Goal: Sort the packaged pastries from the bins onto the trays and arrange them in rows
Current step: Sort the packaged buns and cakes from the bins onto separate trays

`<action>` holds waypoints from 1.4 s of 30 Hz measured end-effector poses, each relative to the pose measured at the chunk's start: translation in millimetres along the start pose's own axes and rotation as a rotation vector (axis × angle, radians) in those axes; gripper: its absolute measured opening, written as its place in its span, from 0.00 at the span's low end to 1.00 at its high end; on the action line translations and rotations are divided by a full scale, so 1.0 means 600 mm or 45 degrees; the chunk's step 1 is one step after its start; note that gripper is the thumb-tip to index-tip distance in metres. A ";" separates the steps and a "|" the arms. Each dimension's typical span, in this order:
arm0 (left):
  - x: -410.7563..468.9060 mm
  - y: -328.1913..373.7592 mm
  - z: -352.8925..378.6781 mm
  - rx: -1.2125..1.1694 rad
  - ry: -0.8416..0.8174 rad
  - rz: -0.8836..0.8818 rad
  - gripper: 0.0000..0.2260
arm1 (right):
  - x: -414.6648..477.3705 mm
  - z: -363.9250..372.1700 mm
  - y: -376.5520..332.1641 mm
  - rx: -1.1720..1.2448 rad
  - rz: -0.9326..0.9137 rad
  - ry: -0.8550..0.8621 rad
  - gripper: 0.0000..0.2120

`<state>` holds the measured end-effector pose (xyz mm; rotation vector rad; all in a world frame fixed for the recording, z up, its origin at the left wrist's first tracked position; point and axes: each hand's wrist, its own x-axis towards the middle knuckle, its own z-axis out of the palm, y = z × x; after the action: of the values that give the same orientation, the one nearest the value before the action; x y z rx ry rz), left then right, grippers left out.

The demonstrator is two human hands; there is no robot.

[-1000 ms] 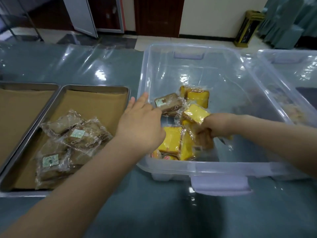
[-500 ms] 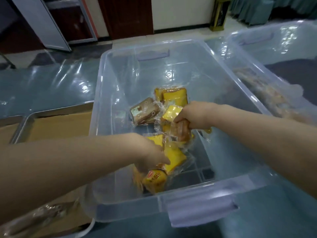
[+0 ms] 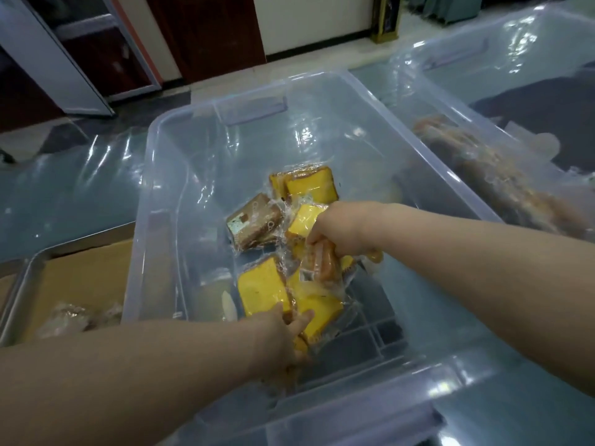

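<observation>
Both my hands are inside the clear plastic bin (image 3: 167,175). My right hand (image 3: 341,228) grips a wrapped orange-brown pastry (image 3: 322,267) and holds it above the pile. My left hand (image 3: 280,336) reaches down at the bin's near side, its fingers curled round a yellow wrapped cake (image 3: 317,315); a second yellow cake (image 3: 262,286) lies against it. A brown wrapped pastry (image 3: 254,225) and another yellow cake (image 3: 309,186) lie further back in the bin. At the left, a metal tray (image 3: 19,278) lined with brown paper holds wrapped brown pastries (image 3: 70,318).
A second clear bin (image 3: 483,75) stands to the right with wrapped brown pastries (image 3: 489,175) along its near wall. The table (image 3: 64,188) is covered in shiny clear film. Doors and floor lie beyond the far edge.
My left hand has gone from the bin's left rim down into its near side and taken hold of a yellow cake. My right hand keeps its pastry. The view has swung right.
</observation>
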<state>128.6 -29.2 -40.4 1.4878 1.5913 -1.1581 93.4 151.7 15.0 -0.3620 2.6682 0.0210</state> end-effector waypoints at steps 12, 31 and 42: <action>-0.032 -0.015 -0.047 0.220 0.374 -0.051 0.15 | -0.012 -0.019 0.006 0.011 0.101 0.026 0.27; -0.328 -0.020 0.069 -0.443 1.684 -0.923 0.38 | -0.115 -0.131 -0.089 0.560 0.049 0.977 0.24; -0.473 0.145 0.404 -1.121 2.164 -1.351 0.30 | -0.094 -0.187 -0.450 0.884 -0.283 1.261 0.20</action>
<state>227.6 -367.9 109.0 0.7042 3.4478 1.0013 163.5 -103.1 152.1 -0.5115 3.2477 -1.4469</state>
